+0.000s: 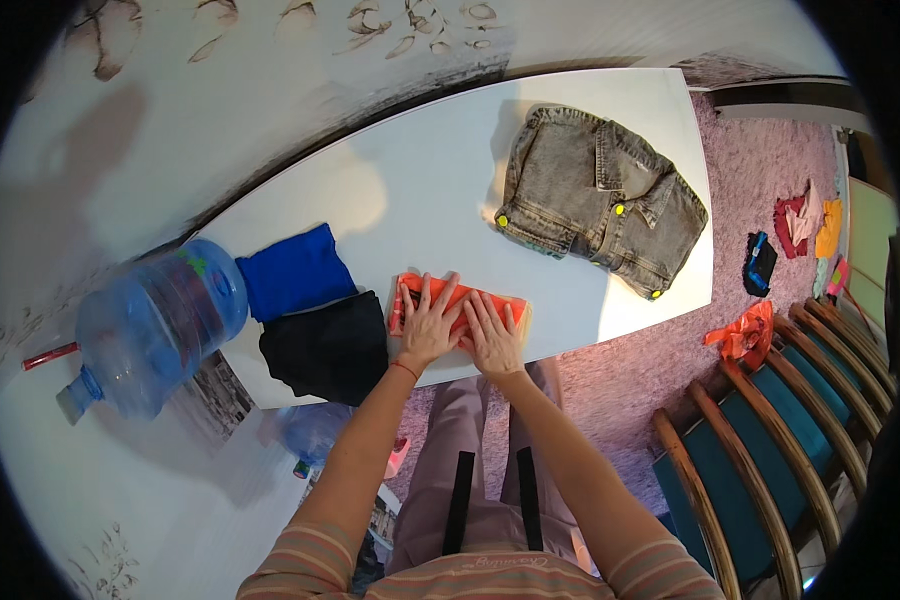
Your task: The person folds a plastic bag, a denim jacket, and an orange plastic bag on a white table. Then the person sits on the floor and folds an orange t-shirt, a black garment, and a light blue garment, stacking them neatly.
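A folded orange-red cloth item (487, 289) with a pale yellow edge lies on the white table (420, 187), close to its near edge. My left hand (429, 319) rests flat on its left half, fingers spread. Pressed on the right half is my right hand (493, 335), its thumb side beside the left hand. Left of the hands lie a folded black cloth (326, 349) and, above it, a folded blue cloth (298, 271). A grey denim jacket (562, 180), folded, with yellow buttons, occupies the table's right part.
A large blue plastic water bottle (157, 330) lies at the table's left end. Another bottle (319, 431) is below the near edge. Curved wooden slats (757, 420) stand at lower right, with an orange plastic bag (746, 334) beside them. Several garments (795, 225) lie on the pink carpet (742, 157).
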The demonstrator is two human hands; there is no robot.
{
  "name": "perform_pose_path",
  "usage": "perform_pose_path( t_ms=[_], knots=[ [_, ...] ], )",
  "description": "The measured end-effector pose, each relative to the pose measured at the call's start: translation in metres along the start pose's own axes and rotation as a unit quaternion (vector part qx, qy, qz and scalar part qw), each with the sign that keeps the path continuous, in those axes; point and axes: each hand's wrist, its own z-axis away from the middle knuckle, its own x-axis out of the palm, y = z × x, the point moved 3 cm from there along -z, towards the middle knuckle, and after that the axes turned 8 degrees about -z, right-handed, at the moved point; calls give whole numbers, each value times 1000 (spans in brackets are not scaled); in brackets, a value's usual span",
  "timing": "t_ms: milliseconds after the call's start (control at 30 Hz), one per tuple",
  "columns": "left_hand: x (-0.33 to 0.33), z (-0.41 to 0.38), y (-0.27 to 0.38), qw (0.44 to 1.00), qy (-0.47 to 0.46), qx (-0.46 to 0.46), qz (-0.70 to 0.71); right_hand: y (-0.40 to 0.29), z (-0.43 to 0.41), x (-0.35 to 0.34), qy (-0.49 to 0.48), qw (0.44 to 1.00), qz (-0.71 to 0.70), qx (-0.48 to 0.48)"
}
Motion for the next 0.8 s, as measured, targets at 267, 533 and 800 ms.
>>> perform_pose_path(
  t_ms=[267, 533, 800],
  knots=[
    [10, 1, -3, 998, 61, 2, 10, 26, 6, 25, -3, 998, 60, -33],
    [17, 24, -52, 998, 44, -53, 15, 30, 10, 4, -42, 999, 25, -22],
    [-25, 24, -25, 967, 110, -205, 105, 13, 31, -33, 259, 909, -143, 294]
  ],
)
